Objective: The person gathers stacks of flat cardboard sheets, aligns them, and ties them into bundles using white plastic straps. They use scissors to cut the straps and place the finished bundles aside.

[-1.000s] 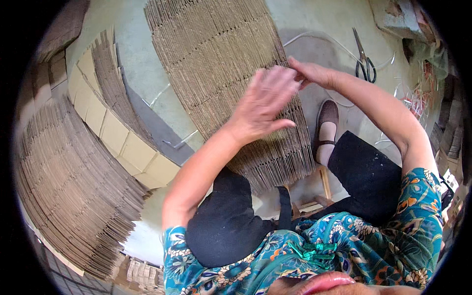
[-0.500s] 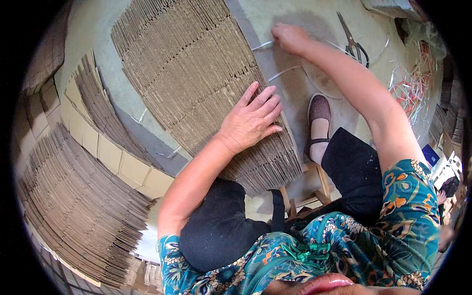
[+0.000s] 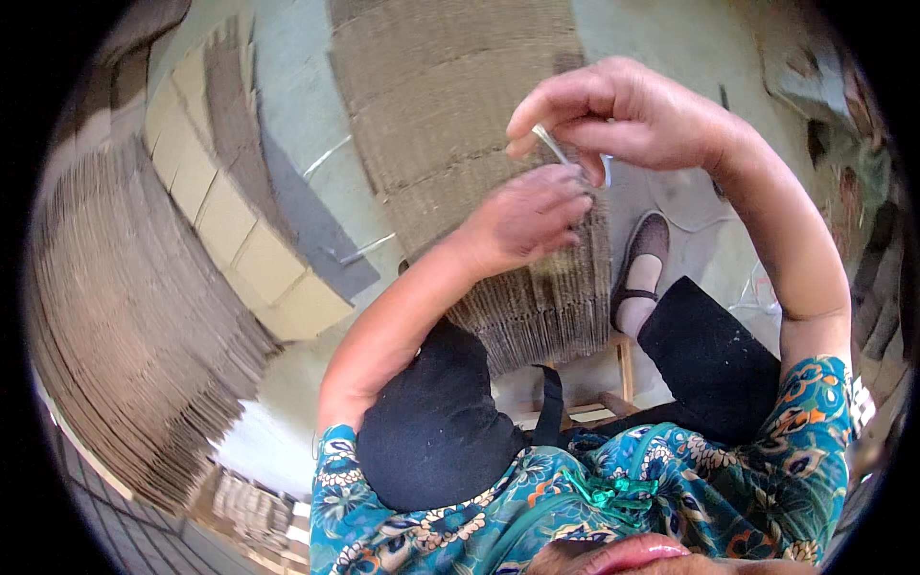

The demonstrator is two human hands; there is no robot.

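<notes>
A large bundle of folded brown cardboard [image 3: 431, 115] stands before me, its layered edges facing up. Over its right side my left hand [image 3: 532, 218] is closed, fingers curled, slightly blurred. From its fingers a short piece of white strap [image 3: 551, 144] rises toward my right hand [image 3: 637, 115]. That hand arches above the bundle, its fingers bent round the strap. Another bit of strap shows under the right wrist, by the bundle's right edge. Where exactly the fingertips pinch the strap is partly hidden.
More stacked cardboard [image 3: 144, 316] fills the left, beside a row of tan cardboard pieces [image 3: 225, 220]. White strap ends [image 3: 369, 247] lie on the floor left of the bundle. My shoe [image 3: 642, 254] is close on its right; a wooden leg [image 3: 625, 369] shows below.
My right hand has come in from the floor at the right, bringing the strap over the bundle. My left hand has gone from lying flat to curled fingers. The view has shifted.
</notes>
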